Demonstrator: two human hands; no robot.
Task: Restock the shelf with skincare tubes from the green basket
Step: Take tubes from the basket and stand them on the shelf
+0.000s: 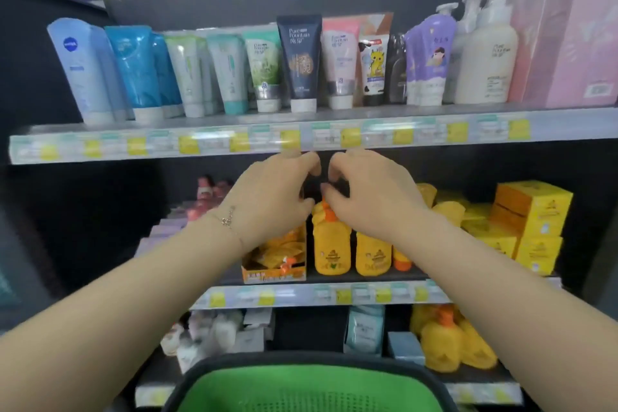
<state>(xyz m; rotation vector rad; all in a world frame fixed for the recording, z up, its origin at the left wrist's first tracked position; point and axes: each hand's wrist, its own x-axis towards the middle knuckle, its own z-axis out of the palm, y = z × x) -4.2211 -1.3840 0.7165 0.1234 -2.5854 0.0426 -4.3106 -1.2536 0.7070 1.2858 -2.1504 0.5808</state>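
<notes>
barely apart: left hand (271, 199), right hand (373, 199)

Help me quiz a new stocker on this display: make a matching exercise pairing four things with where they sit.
Things:
1. navy tube
2. yellow boxes
3. green basket
4. large white pump bottle

Places:
A. middle shelf, right end
B. bottom edge of the view, in front of the shelves
C. top shelf, near the middle
D. top shelf, toward the right

Pairs: 1-C; 2-A; 3-B; 4-D
</notes>
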